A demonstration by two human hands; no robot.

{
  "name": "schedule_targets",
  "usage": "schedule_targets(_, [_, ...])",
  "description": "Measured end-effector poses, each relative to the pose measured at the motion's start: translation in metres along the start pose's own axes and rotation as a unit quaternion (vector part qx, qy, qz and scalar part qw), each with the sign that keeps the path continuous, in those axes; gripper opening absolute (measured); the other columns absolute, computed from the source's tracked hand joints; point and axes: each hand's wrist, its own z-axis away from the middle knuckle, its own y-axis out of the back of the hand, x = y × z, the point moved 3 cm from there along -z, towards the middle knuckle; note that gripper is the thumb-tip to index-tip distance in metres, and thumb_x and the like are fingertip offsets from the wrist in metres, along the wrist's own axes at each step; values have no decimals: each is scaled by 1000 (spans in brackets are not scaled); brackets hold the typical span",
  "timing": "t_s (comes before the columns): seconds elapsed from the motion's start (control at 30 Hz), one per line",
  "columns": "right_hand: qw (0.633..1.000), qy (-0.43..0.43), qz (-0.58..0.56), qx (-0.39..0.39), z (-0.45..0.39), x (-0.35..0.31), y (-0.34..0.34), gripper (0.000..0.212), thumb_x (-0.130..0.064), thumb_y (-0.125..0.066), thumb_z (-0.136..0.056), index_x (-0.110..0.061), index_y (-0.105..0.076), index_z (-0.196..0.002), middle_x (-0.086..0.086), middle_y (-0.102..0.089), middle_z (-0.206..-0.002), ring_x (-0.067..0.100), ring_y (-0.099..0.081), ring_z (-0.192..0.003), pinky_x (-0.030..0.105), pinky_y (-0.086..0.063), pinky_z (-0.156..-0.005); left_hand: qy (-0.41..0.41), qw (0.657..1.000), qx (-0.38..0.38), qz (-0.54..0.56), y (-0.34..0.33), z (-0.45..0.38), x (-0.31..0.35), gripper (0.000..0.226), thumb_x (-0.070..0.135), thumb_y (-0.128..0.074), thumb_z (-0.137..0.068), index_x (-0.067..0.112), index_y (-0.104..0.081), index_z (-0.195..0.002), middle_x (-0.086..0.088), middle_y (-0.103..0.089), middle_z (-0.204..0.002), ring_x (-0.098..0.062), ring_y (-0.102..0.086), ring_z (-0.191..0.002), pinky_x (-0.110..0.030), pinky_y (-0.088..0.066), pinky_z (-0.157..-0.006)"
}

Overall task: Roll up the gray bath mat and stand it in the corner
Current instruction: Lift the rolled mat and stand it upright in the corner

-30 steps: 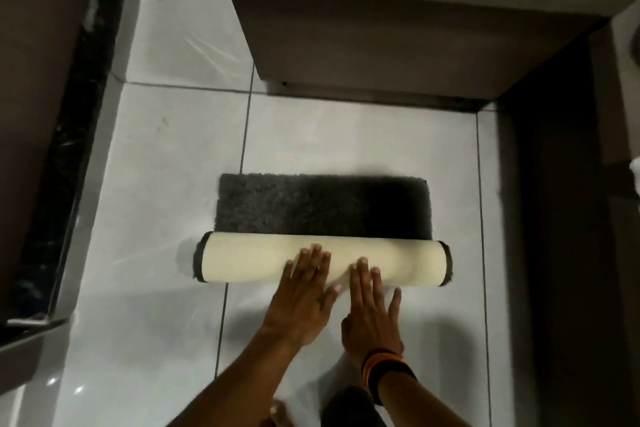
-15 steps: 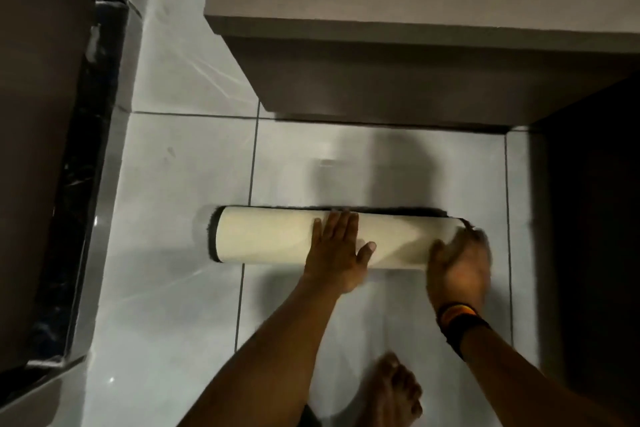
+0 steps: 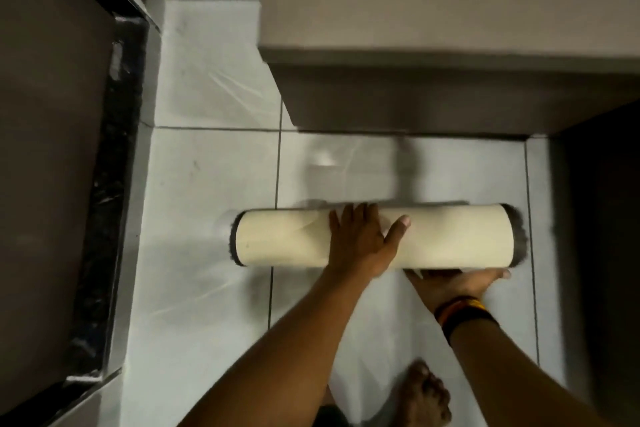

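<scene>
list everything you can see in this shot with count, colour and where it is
rolled bath mat: one, cream backing outside, gray pile at both ends, lying across the floor
glossy tiled floor: one, pale gray, under the roll
boxy cabinet: one, beige-gray, beyond the roll
dark marble strip: one, black, along the left
left hand: one, palm on top of the roll's middle
right hand: one, at the roll's near lower edge, striped wristband
bare foot: one, bottom edge

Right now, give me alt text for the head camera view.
A fully rolled bath mat, cream backing outward with gray pile at both ends, lies across the pale tiled floor. The left hand rests flat on top of it; the right hand cups its near underside. A cabinet stands behind.
</scene>
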Motion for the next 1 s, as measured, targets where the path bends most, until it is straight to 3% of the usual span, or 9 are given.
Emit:
schedule_targets(0.1, [994,-8,61,-86,52,4,-24,96,-99,-32,-63,-36,-70,-124,13,-71,-129,46,-59,-122,73,-48,-93,-12,994,75,82,40,51,15,81,78,-16,-93,30,-30,-157,2,-29,-167,-21,-15,-156,-52,-3,-128])
schedule_targets(0.2, [983,-72,88,-144,115,27,-68,94,-99,-31,-64,-36,-73,-120,10,-73,-126,45,-63,-119,65,-56,-79,14,960,194,203,101,101,14,81,84,-11,-89,41,-21,-158,15,-21,-168,-11,-7,-157,-49,-3,-128])
schedule_targets(0.3, [961,-82,195,-178,177,57,-120,101,-105,-23,-59,-43,-66,-126,3,-69,-132,34,-56,-127,62,-58,-72,73,885,278,367,172,130,-5,80,82,-19,-88,37,-42,-149,9,-45,-157,-19,-31,-150,-54,-28,-122])
schedule_targets(0.37, [936,-86,261,-219,220,76,-162,106,-105,-24,-55,-42,-63,-131,2,-64,-137,30,-52,-130,63,-59,-74,97,843,289,443,221,141,-26,66,75,-21,-92,42,-51,-141,13,-57,-144,-16,-46,-140,-46,-42,-114])
schedule_targets(0.47, [908,-51,338,-243,256,93,-212,104,-101,-20,-60,-37,-63,-130,8,-64,-134,30,-57,-125,66,-57,-85,106,840,276,455,281,144,-48,46,74,-17,-95,64,-54,-122,29,-61,-123,0,-57,-119,-21,-47,-91])
schedule_targets(0.53, [888,-28,374,-266,282,101,-254,102,-98,-17,-65,-35,-62,-130,9,-65,-132,29,-60,-123,63,-58,-87,110,842,266,457,331,143,-54,40,75,-16,-95,72,-50,-116,29,-59,-123,3,-55,-116,-23,-47,-94])
schedule_targets(0.63, [866,19,405,-292,303,107,-322,93,-92,-14,-74,-35,-61,-130,9,-68,-128,28,-62,-119,59,-61,-85,96,833,278,468,391,122,-52,60,79,-18,-92,55,-48,-138,18,-53,-144,-11,-48,-135,-43,-41,-116])
schedule_targets(0.77, [856,46,415,-303,303,105,-417,80,-83,-17,-87,-32,-62,-129,8,-70,-124,28,-64,-115,59,-60,-87,75,844,300,438,451,70,-40,81,84,-15,-86,44,-29,-155,14,-32,-164,-14,-27,-152,-47,-24,-126])
schedule_targets(1.0, [842,84,440,-301,236,86,-560,78,-82,-16,-90,-35,-61,-133,2,-70,-129,26,-62,-120,63,-54,-96,53,838,304,450,517,-67,-32,60,68,-18,-99,42,-38,-150,7,-44,-156,-7,-39,-134,-29,-31,-103])
